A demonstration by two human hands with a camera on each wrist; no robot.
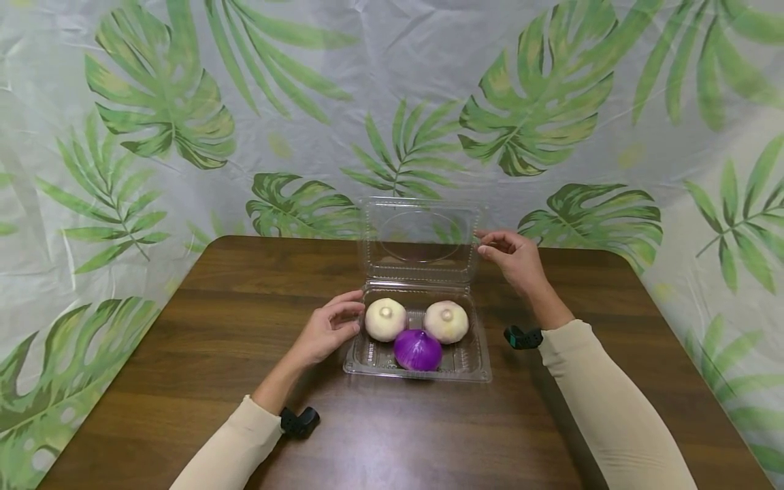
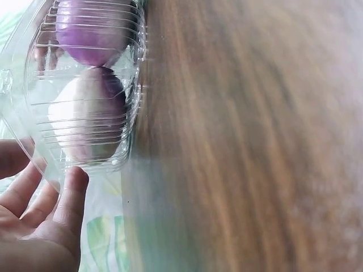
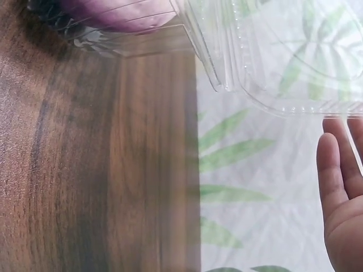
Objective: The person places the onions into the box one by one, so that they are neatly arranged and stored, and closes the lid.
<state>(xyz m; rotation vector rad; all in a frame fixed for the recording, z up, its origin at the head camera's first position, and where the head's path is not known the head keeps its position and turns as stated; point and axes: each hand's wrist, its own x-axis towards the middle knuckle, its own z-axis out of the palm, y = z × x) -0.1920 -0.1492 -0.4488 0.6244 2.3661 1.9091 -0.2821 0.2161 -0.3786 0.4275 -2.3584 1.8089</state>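
Observation:
A clear plastic clamshell container [image 1: 480,354] sits on the table with its hinged lid [image 1: 422,235] raised upright at the back. Inside lie two whitish round bulbs [image 1: 386,320] with small nubs on top, and one glossy purple bulb [image 1: 418,350] in front; they look like onions or turnips. At the container's left wall is my left hand [image 1: 327,333], fingertips touching the rim, thumb apart. My right hand [image 1: 514,262] is at the lid's right edge, fingertips against it, fingers loosely bent. In the right wrist view, the fingertips [image 3: 333,126] meet the lid's edge.
The brown wooden table [image 1: 245,306] reaches back to a hanging cloth [image 1: 416,82] printed with green leaves. A black wrist strap [image 1: 299,422] is on the left wrist and another strap [image 1: 523,337] on the right.

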